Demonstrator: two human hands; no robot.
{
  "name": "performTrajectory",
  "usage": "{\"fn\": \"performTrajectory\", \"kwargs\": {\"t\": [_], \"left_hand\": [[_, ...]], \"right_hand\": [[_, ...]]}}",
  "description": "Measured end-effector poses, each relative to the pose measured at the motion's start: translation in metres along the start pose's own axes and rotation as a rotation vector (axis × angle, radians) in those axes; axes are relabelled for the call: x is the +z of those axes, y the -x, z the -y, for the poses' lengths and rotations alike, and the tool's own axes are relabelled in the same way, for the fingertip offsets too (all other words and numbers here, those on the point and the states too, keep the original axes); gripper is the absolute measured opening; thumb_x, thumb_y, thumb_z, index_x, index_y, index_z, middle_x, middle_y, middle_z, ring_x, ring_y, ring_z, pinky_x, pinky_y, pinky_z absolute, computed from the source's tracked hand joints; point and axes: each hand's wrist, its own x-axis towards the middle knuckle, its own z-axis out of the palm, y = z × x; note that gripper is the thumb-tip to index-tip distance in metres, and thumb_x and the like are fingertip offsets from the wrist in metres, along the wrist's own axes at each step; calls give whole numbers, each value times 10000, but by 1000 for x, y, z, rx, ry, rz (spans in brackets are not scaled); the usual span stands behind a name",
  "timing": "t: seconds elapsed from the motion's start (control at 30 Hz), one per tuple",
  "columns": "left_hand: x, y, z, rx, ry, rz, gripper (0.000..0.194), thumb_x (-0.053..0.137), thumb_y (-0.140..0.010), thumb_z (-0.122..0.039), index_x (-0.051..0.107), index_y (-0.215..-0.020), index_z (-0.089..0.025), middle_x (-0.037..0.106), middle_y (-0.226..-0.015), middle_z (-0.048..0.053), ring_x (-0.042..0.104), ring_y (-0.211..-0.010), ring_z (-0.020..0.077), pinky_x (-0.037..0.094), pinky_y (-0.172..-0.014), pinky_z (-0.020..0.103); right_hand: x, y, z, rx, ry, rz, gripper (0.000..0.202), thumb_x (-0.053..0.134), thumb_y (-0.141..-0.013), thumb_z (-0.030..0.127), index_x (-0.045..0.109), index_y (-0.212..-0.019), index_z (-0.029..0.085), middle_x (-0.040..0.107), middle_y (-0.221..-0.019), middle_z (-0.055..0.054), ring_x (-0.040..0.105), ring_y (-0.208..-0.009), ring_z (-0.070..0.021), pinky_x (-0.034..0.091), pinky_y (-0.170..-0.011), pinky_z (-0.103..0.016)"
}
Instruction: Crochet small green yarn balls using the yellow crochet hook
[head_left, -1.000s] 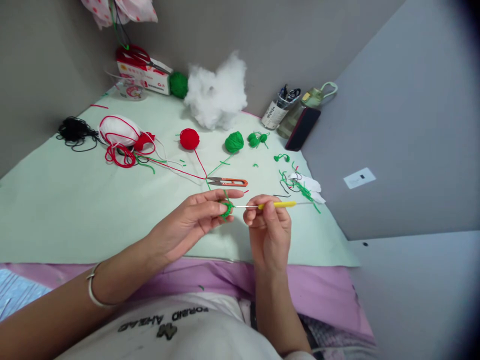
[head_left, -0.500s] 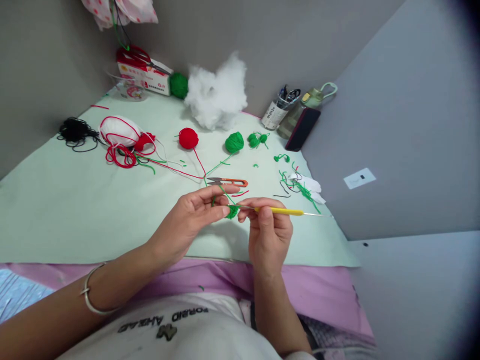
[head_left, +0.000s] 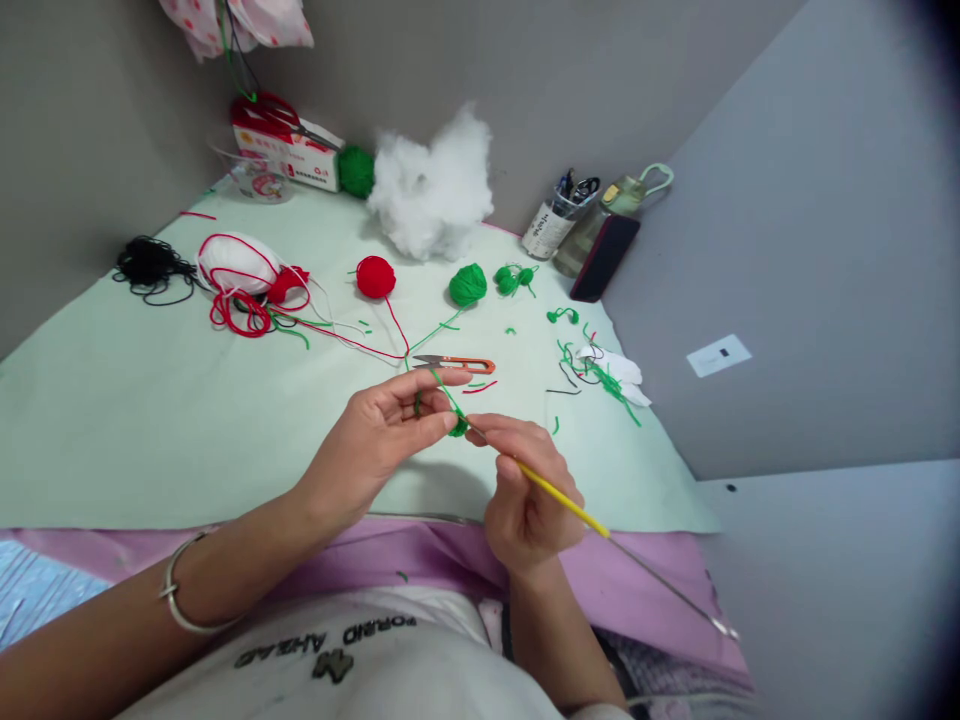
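"The left hand (head_left: 375,430) pinches a small green crocheted piece (head_left: 459,427) between thumb and fingers, just below the middle of the frame."

"And the right hand (head_left: 532,490)?"

"Curled around a yellow-handled hook (head_left: 564,498), rather like a pen. One end points up and left to the green piece; the other is bare metal, slanting away to the lower right of the frame."

"Is the tip through a stitch?"

"I can't tell from here. Fingertips and yarn crowd it."

"I see a green strand (head_left: 446,392) rising from the piece to the left forefinger."

"Yes, and more green yarn runs up to the green ball (head_left: 468,286), a little above the middle of the frame. The red ball (head_left: 376,277) sits to its left."

"Those orange-handled snips (head_left: 472,365) lie on the tabletop (head_left: 112,420), just above the left fingers."

"Over at the left of the frame there's a black yarn tangle (head_left: 150,260), then a white ball (head_left: 238,262) with loose red loops across it. A heap of white stuffing (head_left: 431,185) fills the top middle."

"And towards the upper right?"

"A dark phone (head_left: 606,258), tilted, in front of a bottle (head_left: 624,195), with a cup of pens (head_left: 551,228) beside them."
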Motion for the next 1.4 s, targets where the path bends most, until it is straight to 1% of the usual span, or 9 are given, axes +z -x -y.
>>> {"fn": "performTrajectory", "kwargs": {"t": [0.33, 0.47, 0.57, 0.7, 0.9, 1.07, 1.17, 1.27, 1.4], "left_hand": [[6, 2, -1, -10, 45, -12, 349, 878, -795, -231, 826, -1137, -273, 629, -846, -26, 584, -827, 134, 490, -830, 258], [7, 0, 0, -175, 237, 48, 406, 897, -779, -254, 814, -1176, -255, 661, -821, -18, 587, -785, 119, 502, -804, 246], [3, -4, 1, -288, 329, 71, 342, 880, -784, -264, 835, -1118, -208, 693, -864, 10, 554, -729, 105, 516, -802, 261], [1, -6, 0, -171, 249, 55, 288, 845, -816, -236, 844, -1105, -236, 715, -936, 15, 589, -822, 136, 503, -851, 277], [7, -3, 3, -56, 157, 60, 331, 849, -812, -213, 841, -1139, -267, 712, -900, 8, 601, -883, 167, 482, -909, 302], [6, -7, 5, -202, 280, 89, 319, 818, -836, -239, 834, -1155, -233, 725, -880, 24, 607, -811, 146, 500, -852, 282], [2, -10, 4, -243, 330, 94, 224, 830, -811, -243, 862, -1030, -213, 742, -956, 34, 574, -751, 114, 527, -866, 282], [1, -10, 3, -163, 256, 83, 206, 806, -840, -234, 861, -1038, -246, 755, -1122, 26, 597, -834, 124, 515, -925, 289], [4, -6, 1, -88, 182, 103, 247, 822, -846, -234, 847, -1089, -270, 757, -1225, 28, 641, -978, 156, 492, -957, 287]], "right_hand": [[3, 5, -3, -21, 143, 54, 334, 593, -1003, 135, 695, -1278, 295, 783, -1030, -65, 769, -944, -213, 657, -760, -368], [7, 13, -8, -97, 294, -19, 441, 666, -959, 111, 718, -1309, 375, 759, -1116, -58, 751, -1014, -217, 648, -795, -362], [6, 8, -5, 51, 100, -22, 347, 607, -995, 134, 742, -1246, 333, 772, -1064, -61, 748, -940, -212, 637, -765, -378], [5, -7, 2, 350, -242, -157, 219, 558, -1040, 212, 768, -1036, 274, 742, -870, -35, 684, -718, -174, 577, -600, -339], [11, -7, -1, 240, -142, -50, 261, 587, -1025, 162, 768, -1137, 312, 790, -987, -42, 737, -914, -194, 626, -704, -356], [8, 1, -3, 35, 147, 23, 340, 644, -986, 134, 755, -1229, 344, 772, -1124, -61, 743, -976, -204, 639, -770, -375], [5, -4, 0, 182, -3, -67, 277, 616, -1000, 139, 781, -1139, 314, 773, -983, -36, 723, -818, -175, 613, -692, -348], [3, -12, 3, 347, -219, -156, 213, 605, -1017, 193, 795, -1021, 290, 738, -865, -16, 654, -664, -145, 560, -591, -322], [5, -15, 1, 331, -243, -36, 181, 622, -1015, 238, 796, -1013, 288, 791, -926, -40, 726, -852, -203, 605, -699, -369]]}}
